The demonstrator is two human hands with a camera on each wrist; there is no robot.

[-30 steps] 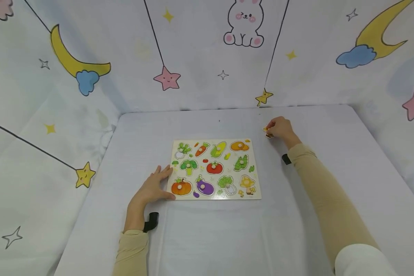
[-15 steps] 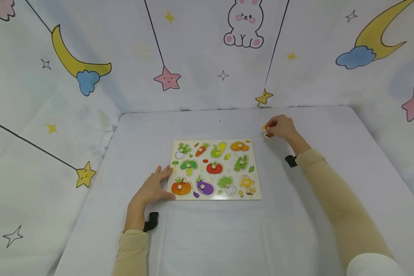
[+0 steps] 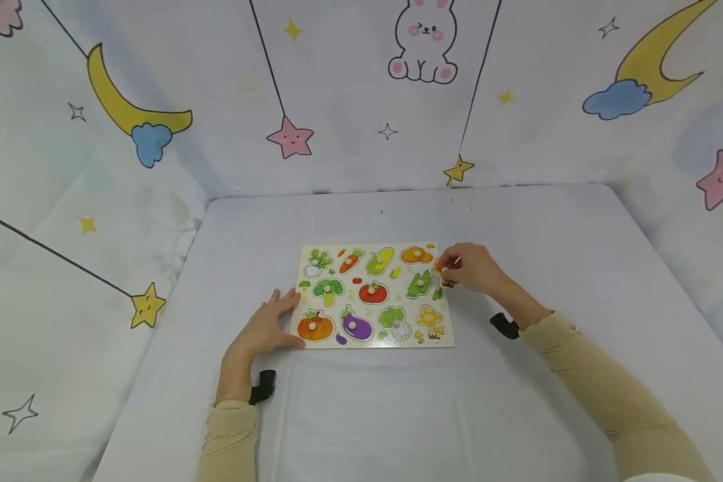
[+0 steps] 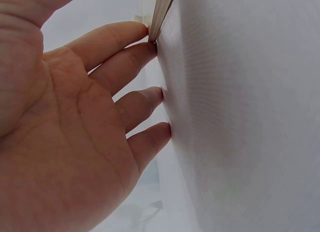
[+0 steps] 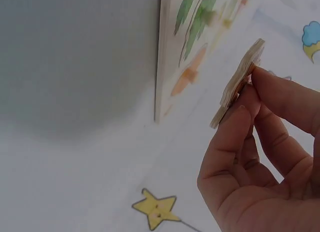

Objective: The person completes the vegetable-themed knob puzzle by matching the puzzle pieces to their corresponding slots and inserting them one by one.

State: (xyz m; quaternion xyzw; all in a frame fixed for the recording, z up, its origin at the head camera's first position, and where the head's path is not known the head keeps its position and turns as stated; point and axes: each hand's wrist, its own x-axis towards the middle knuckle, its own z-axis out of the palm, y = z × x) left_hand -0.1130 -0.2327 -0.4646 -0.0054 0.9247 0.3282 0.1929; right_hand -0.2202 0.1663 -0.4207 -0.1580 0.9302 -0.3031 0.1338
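A wooden peg puzzle board [image 3: 366, 303] with vegetable pictures lies flat on the white table. My left hand [image 3: 265, 326] rests at its left edge, thumb and fingers spread. In the left wrist view, fingertips [image 4: 135, 30] touch the board's edge, others the table. My right hand [image 3: 472, 268] pinches a mushroom puzzle piece [image 3: 448, 282] near the board's right edge. The right wrist view shows this piece [image 5: 242, 75] edge-on, raised off the table, its front hidden by the fingers. Pieces with small knobs, such as the tomato [image 3: 373, 292] and eggplant [image 3: 357, 327], sit in the board. The mushroom picture [image 3: 431, 321] at lower right shows no knob.
The white table [image 3: 367, 415] extends around the board on every side. Behind and beside it hangs a white cloth [image 3: 337, 87] printed with moons, stars and a rabbit. A black wrist mount [image 3: 265, 386] sits under the left wrist, another black mount [image 3: 505, 326] by the right.
My right hand has brought the mushroom puzzle piece from the table's back right toward me and left, up to the board's right edge. The left hand and the board have stayed in place.
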